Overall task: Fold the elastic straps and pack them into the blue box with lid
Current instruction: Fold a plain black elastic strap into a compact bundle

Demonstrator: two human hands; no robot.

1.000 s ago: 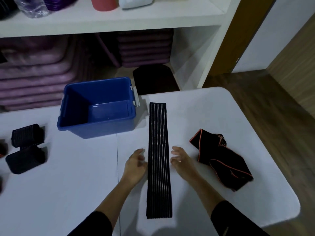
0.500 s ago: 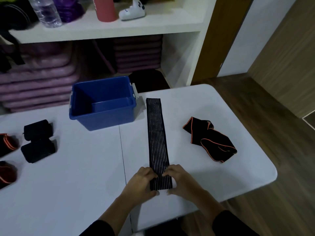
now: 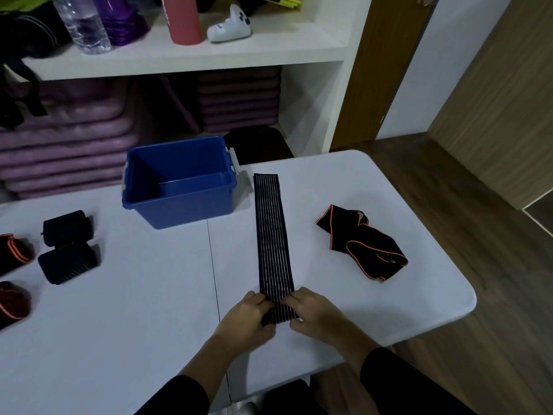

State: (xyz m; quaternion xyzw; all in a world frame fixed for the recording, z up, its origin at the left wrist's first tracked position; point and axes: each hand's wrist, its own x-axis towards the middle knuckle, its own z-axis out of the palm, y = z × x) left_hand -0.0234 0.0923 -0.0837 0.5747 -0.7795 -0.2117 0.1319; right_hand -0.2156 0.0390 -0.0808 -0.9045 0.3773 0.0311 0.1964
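My left hand (image 3: 248,314) and right hand (image 3: 315,310) pinch the near end of the long black ribbed elastic strap (image 3: 270,235), its fold barely begun, and the blue plastic box (image 3: 179,205) looks empty.

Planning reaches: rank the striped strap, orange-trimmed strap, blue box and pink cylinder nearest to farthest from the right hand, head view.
1. striped strap, held by right hand
2. orange-trimmed strap, to the right
3. blue box, farther left
4. pink cylinder, on shelf
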